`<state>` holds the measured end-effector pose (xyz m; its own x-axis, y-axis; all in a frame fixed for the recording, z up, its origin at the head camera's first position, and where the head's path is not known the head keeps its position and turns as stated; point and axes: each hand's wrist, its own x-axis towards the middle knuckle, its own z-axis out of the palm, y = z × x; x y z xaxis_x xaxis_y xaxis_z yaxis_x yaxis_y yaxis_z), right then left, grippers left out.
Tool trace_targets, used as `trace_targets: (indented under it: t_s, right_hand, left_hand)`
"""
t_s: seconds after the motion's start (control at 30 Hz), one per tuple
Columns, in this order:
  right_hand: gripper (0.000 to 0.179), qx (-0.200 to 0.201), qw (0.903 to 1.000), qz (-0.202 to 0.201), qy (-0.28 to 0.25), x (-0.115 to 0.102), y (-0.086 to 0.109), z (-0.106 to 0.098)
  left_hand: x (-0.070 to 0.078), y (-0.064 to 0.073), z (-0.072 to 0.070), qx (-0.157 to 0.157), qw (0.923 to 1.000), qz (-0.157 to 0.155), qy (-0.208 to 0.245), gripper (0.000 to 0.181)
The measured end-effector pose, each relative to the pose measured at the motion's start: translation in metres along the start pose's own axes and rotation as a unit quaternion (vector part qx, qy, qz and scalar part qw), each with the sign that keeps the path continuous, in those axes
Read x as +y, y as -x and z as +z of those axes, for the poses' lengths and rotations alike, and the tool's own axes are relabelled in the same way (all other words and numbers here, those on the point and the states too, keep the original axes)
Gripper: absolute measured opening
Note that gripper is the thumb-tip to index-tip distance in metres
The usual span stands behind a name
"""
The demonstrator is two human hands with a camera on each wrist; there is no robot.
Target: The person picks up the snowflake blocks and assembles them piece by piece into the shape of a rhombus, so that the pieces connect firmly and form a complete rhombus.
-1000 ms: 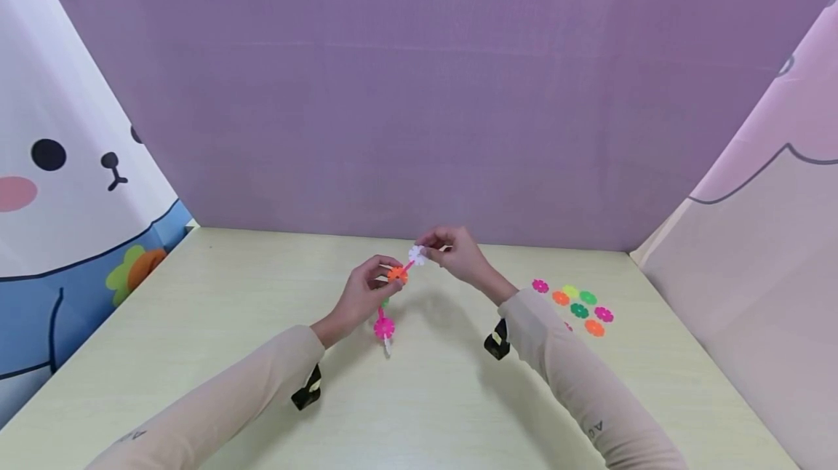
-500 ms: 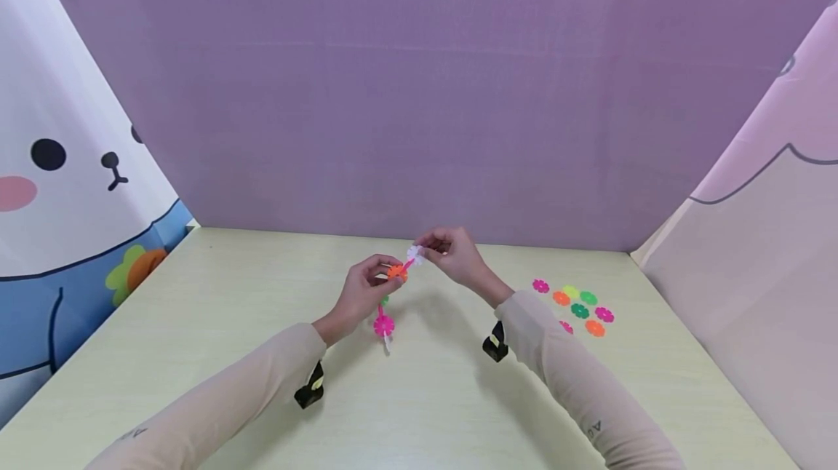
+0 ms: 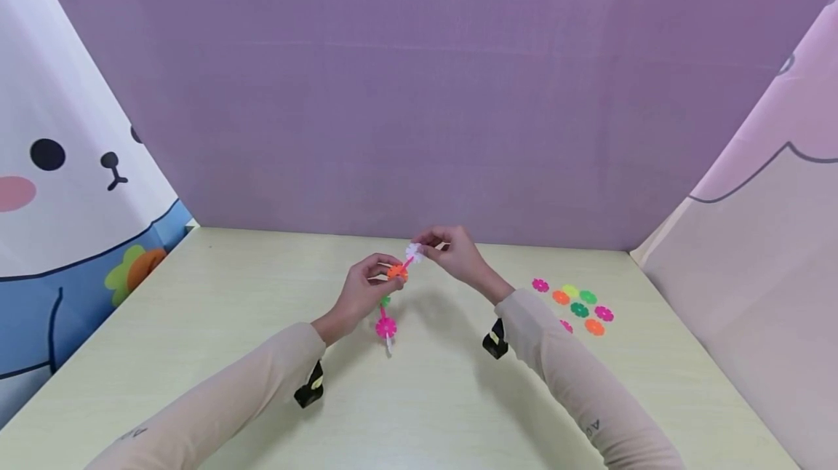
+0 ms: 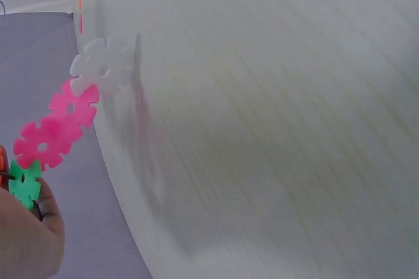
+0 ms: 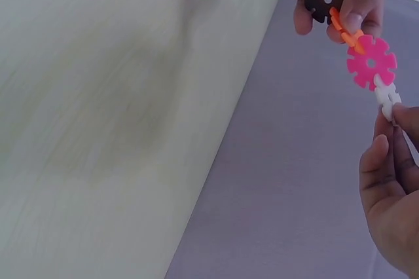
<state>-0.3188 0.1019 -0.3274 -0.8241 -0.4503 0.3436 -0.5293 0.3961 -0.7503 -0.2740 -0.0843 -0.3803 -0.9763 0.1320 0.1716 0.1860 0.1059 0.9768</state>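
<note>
Flower-disc chain (image 3: 397, 273) held at two spots

The left hand (image 3: 356, 294) grips the chain about its orange disc (image 5: 346, 32), probably for steadiness; the right hand (image 3: 458, 255) pinches the white end disc (image 5: 387, 97), apparently lining up that joint. Another white disc (image 4: 105, 66) hangs below the left hand. Loose discs (image 3: 580, 311) lie right of the right hand, seemingly within easy reach.

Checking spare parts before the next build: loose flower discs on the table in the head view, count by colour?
Pink discs: 3 (one partly behind the right sleeve)
Orange discs: 2
Green discs: 2 (one light, one dark)
Yellow disc: 1
Total: 8 visible; the sleeve may hide more.
</note>
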Motion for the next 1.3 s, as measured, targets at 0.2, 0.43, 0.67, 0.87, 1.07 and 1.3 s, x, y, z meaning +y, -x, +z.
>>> trace_targets:
  t_s: [0.2, 0.43, 0.67, 0.87, 1.07, 1.3]
  right_hand:
    - [0.019, -0.009, 0.9999, -0.001, 0.011, 0.003, 0.000, -0.004]
    - [0.020, -0.006, 0.9994, 0.012, 0.033, 0.011, 0.006, -0.016]
    - [0.018, 0.010, 0.9994, 0.020, 0.028, 0.032, 0.024, -0.036]
    - [0.017, 0.031, 0.9980, 0.007, 0.055, 0.058, 0.044, -0.054]
    - [0.017, 0.040, 0.9934, 0.041, 0.100, 0.086, 0.066, -0.073]
    - [0.018, 0.043, 0.9851, 0.090, 0.140, 0.108, 0.087, -0.092]
  left_hand:
    - [-0.003, -0.002, 0.001, 0.004, 1.0000, 0.002, -0.006, 0.027]
    - [-0.003, -0.001, 0.001, 0.013, 0.9999, -0.011, -0.004, 0.026]
    - [-0.004, -0.001, -0.002, 0.011, 0.9999, -0.007, 0.011, 0.026]
    - [-0.006, -0.002, -0.004, 0.008, 0.9998, 0.003, 0.016, 0.027]
    - [-0.006, -0.002, -0.005, 0.006, 0.9999, 0.008, 0.010, 0.028]
    - [-0.004, -0.002, -0.007, 0.005, 1.0000, -0.002, 0.005, 0.026]
